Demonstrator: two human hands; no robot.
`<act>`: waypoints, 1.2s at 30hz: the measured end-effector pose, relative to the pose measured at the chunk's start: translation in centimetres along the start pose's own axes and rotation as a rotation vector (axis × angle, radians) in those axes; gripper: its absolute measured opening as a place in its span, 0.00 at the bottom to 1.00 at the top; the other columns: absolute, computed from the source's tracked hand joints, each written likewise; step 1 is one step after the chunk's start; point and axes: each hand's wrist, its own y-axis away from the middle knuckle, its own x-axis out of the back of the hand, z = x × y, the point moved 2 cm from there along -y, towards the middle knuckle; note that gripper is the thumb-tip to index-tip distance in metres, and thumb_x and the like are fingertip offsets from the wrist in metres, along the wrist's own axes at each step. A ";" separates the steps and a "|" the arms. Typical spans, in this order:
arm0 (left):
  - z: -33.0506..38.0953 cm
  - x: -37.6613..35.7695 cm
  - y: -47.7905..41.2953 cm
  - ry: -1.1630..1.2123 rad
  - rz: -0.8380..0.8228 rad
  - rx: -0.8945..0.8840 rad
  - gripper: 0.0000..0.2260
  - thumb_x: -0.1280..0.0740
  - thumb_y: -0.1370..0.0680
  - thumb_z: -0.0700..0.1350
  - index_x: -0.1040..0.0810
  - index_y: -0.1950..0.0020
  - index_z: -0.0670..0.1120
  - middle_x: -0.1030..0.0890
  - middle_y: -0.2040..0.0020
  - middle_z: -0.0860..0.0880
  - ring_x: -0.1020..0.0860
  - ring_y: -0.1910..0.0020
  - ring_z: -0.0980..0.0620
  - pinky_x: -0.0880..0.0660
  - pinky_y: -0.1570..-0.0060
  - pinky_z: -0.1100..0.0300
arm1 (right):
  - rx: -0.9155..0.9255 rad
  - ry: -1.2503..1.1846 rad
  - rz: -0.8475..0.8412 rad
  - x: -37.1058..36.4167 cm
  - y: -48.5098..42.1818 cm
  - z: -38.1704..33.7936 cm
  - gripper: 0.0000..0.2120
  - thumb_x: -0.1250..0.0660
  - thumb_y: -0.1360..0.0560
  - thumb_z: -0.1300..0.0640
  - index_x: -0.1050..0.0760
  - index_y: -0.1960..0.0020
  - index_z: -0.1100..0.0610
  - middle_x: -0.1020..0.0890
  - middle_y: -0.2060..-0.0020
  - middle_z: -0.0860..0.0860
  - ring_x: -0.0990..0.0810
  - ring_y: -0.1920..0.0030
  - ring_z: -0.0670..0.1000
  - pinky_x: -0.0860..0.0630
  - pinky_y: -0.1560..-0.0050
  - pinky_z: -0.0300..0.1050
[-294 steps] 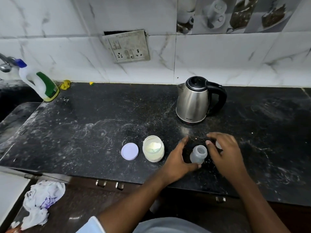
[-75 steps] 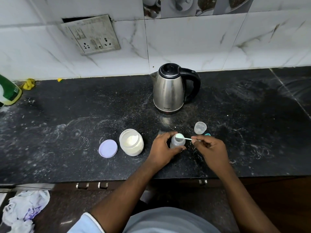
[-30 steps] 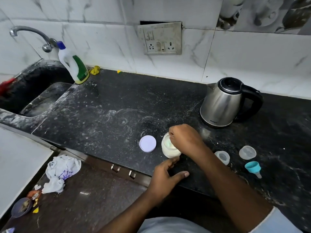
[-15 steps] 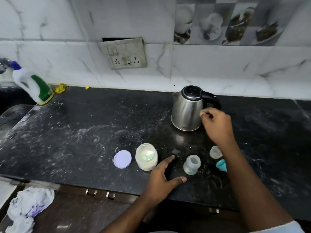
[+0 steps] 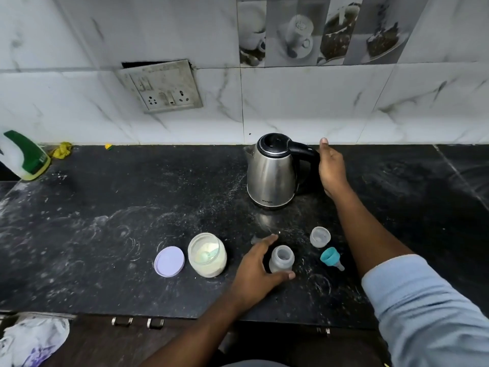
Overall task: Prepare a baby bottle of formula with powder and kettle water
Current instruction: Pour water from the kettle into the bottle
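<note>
now | left hand (image 5: 255, 268) spread round bottle (image 5: 281, 260) | right hand (image 5: 332, 168) at kettle (image 5: 271, 173) handle, grip unclear | logo (image 5: 267, 201): milton

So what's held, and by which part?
Cannot tell. Right hand at steel kettle's black handle, grip hidden; open left hand cups the clear baby bottle's side.

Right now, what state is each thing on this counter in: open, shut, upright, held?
Kettle: upright, lid shut.
Baby bottle: upright, uncapped.
Powder jar: open, scoop inside.
Purple lid: off, flat beside the jar.
Clear cap: off, apart from the bottle.
Teal teat ring: lying on its side.
Left hand: spread round the bottle, thumb at its base.
Right hand: at the kettle handle, grip unclear.
</note>
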 end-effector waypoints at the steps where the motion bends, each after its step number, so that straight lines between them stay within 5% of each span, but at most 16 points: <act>1: 0.0 -0.1 -0.2 -0.005 -0.008 -0.002 0.42 0.14 0.31 0.53 0.28 0.20 0.52 0.25 0.26 0.62 0.32 0.31 0.80 0.38 0.32 0.80 | -0.007 -0.018 -0.025 -0.1 0.3 -0.2 0.33 0.42 0.22 0.29 0.28 0.62 0.60 0.29 0.68 0.52 0.31 0.65 0.50 0.32 0.61 0.47; 4: -0.1 -0.2 -0.6 0.010 -0.025 0.019 0.38 0.14 0.31 0.50 0.24 0.23 0.50 0.20 0.29 0.59 0.25 0.33 0.73 0.32 0.34 0.77 | -0.037 -0.193 -0.111 -1.0 0.9 -1.0 0.26 0.43 0.15 0.42 0.21 0.61 0.59 0.23 0.73 0.53 0.26 0.73 0.50 0.26 0.70 0.44; 8: 0.0 -0.1 -0.4 -0.011 -0.017 0.033 0.25 0.15 0.29 0.49 0.18 0.34 0.52 0.14 0.40 0.60 0.18 0.39 0.65 0.27 0.40 0.72 | -0.098 -0.371 -0.027 -1.9 0.5 -0.7 0.16 0.38 0.17 0.52 0.22 0.60 0.59 0.27 0.76 0.52 0.32 0.78 0.49 0.35 0.76 0.40; 12: 0.9 0.9 -0.1 0.030 0.029 0.011 0.23 0.16 0.28 0.48 0.17 0.36 0.56 0.14 0.42 0.65 0.17 0.41 0.65 0.26 0.42 0.71 | -0.081 -0.342 -0.002 -1.2 0.3 -2.1 0.15 0.37 0.19 0.57 0.25 0.64 0.58 0.29 0.79 0.50 0.33 0.81 0.49 0.39 0.78 0.40; 18: 2.2 2.7 0.0 0.165 0.105 -0.015 0.29 0.15 0.29 0.46 0.19 0.31 0.55 0.14 0.36 0.60 0.17 0.34 0.60 0.23 0.31 0.59 | 0.087 -0.174 -0.043 3.6 1.4 -9.6 0.19 0.37 0.20 0.53 0.29 0.68 0.58 0.30 0.83 0.50 0.33 0.83 0.51 0.39 0.78 0.40; 25: 5.7 4.3 0.7 0.275 0.127 -0.034 0.25 0.14 0.29 0.42 0.16 0.35 0.54 0.13 0.40 0.59 0.16 0.39 0.60 0.24 0.40 0.68 | 0.322 0.049 -0.147 9.9 5.4 -19.0 0.24 0.38 0.18 0.53 0.31 0.70 0.63 0.30 0.84 0.52 0.32 0.83 0.51 0.36 0.79 0.37; 31: 7.3 5.0 1.7 0.332 0.081 -0.054 0.26 0.14 0.30 0.44 0.16 0.34 0.56 0.12 0.39 0.57 0.16 0.38 0.56 0.21 0.34 0.55 | 0.408 0.175 -0.208 12.7 9.0 -20.9 0.26 0.36 0.20 0.51 0.31 0.68 0.69 0.31 0.83 0.54 0.35 0.80 0.57 0.38 0.78 0.39; 36: 7.9 5.2 2.4 0.355 0.046 -0.071 0.28 0.14 0.30 0.42 0.16 0.33 0.56 0.13 0.37 0.57 0.16 0.35 0.56 0.22 0.33 0.57 | 0.442 0.281 -0.238 13.7 11.1 -21.4 0.30 0.34 0.24 0.46 0.32 0.65 0.74 0.34 0.76 0.70 0.34 0.75 0.57 0.36 0.74 0.54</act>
